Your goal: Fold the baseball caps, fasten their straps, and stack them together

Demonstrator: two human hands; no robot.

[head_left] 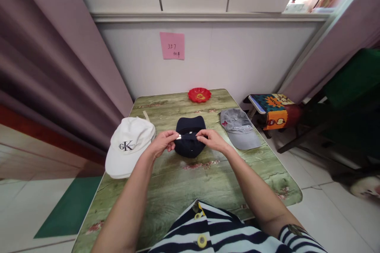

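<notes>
A navy baseball cap lies in the middle of the table with its brim toward the wall and its back strap toward me. My left hand pinches the strap at a small silver buckle on its left side. On the other side, my right hand pinches the strap between thumb and fingers. A white cap with black "CK" letters rests to the left, its loose strap sticking out behind. To the right sits a grey cap with a red emblem and white lettering.
A red scalloped dish stands near the table's far edge. The green marbled table meets a white wall bearing a pink note. A stool with a colourful cover is beyond the right edge, and a purple curtain hangs at left.
</notes>
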